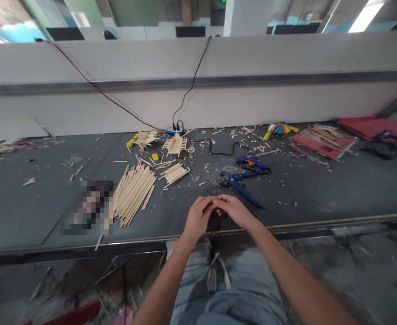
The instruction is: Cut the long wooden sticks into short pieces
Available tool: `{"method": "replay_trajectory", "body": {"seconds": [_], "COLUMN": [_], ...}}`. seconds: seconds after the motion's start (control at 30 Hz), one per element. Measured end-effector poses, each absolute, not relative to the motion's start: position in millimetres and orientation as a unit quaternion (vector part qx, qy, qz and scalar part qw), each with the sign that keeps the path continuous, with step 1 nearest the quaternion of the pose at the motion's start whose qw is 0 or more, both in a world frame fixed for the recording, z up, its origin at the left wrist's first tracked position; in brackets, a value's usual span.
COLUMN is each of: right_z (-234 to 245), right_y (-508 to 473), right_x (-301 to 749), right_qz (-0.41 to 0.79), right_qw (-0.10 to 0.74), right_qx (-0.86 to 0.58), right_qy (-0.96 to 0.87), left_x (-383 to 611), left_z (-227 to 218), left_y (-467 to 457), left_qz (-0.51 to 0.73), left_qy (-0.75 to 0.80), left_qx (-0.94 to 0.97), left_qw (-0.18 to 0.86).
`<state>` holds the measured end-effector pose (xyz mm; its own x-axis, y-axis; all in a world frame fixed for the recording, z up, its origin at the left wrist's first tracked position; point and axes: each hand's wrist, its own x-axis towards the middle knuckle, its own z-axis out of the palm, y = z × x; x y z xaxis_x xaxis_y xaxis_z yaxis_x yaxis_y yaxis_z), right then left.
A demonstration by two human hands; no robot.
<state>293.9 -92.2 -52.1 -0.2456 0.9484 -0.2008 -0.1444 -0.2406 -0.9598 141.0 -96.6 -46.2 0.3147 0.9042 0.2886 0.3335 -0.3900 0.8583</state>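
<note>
My left hand and my right hand meet at the near edge of the dark table, fingertips pinched together on something too small to make out. A pile of thin wooden sticks lies to the left of my hands. A small flat panel of glued sticks rests just beyond them. Blue-handled cutters lie to the right of my right hand, with a blue glue gun behind.
Small stick models and a power strip with black and red cables sit near the grey partition wall. Stick offcuts litter the table. Red folders and a coloured paper fan lie far right. A blurred object sits left.
</note>
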Motion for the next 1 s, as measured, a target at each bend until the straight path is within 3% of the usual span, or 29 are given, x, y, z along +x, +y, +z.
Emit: {"method": "replay_trajectory", "body": {"seconds": [1.0], "right_z": [-54.1], "right_y": [-93.1], "right_x": [294.8], "right_qz": [0.645], "right_qw": [0.423], "right_qx": [-0.451], "right_qy": [-0.449], "left_x": [142.4], "left_z": [-42.2], "left_y": [-99.0], "left_qz": [0.410], "left_qy": [0.454], "left_qx": [0.700], "left_qw": [0.369]}}
